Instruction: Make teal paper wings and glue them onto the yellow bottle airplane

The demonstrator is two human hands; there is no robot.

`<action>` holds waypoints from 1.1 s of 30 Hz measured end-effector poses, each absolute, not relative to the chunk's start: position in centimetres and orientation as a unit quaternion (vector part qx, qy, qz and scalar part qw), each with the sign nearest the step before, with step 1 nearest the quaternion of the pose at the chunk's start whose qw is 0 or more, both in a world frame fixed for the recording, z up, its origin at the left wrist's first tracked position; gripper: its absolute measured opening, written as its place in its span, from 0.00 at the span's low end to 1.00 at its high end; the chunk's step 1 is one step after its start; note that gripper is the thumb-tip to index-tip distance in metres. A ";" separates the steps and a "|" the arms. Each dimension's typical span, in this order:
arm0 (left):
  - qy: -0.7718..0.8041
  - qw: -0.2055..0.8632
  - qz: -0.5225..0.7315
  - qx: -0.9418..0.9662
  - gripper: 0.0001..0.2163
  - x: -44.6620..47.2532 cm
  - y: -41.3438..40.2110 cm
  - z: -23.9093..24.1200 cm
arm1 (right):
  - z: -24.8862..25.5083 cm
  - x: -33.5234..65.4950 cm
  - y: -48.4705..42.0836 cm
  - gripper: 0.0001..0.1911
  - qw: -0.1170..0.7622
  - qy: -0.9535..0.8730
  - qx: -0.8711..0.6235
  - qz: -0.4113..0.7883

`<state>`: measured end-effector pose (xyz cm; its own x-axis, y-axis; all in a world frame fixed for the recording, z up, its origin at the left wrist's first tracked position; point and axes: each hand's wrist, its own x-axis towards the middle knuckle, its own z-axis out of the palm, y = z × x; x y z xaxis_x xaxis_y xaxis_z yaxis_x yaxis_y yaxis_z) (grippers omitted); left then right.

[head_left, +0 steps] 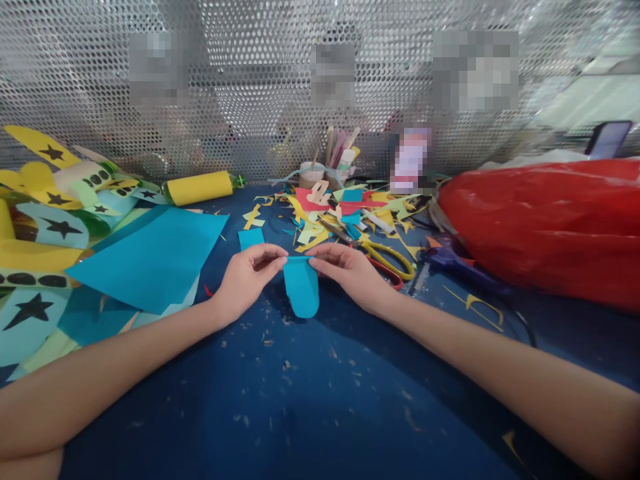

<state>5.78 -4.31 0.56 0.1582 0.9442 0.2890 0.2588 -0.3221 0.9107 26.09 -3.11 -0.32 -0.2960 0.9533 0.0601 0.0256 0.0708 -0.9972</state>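
Both hands hold a small blue paper cut-out [302, 288] with a rounded lower end, just above the dark blue table [300, 400]. My left hand [246, 279] pinches its top left corner with thumb and fingers closed. My right hand [350, 270] pinches the top right corner the same way. The piece hangs down between the two hands.
A large blue paper sheet [150, 257] lies to the left, beside yellow and blue cut-outs with black stars [45, 233]. Yellow-handled scissors [385, 257] and paper scraps [330, 213] lie behind my right hand. A red plastic bag [545, 220] fills the right side. A perforated metal screen [250, 87] stands behind.
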 end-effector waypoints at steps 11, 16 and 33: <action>0.443 0.362 0.473 0.671 0.05 5.7 -4.1 0.3 | -0.2 25.9 -3.3 0.15 0.419 -0.601 -0.411 0.543; 0.442 0.382 0.472 0.661 0.04 5.8 -4.4 0.6 | -0.3 25.9 -3.2 0.13 0.419 -0.586 -0.421 0.551; 0.411 0.414 0.464 0.666 0.06 6.0 -4.5 0.6 | -0.2 26.0 -3.3 0.12 0.414 -0.597 -0.412 0.551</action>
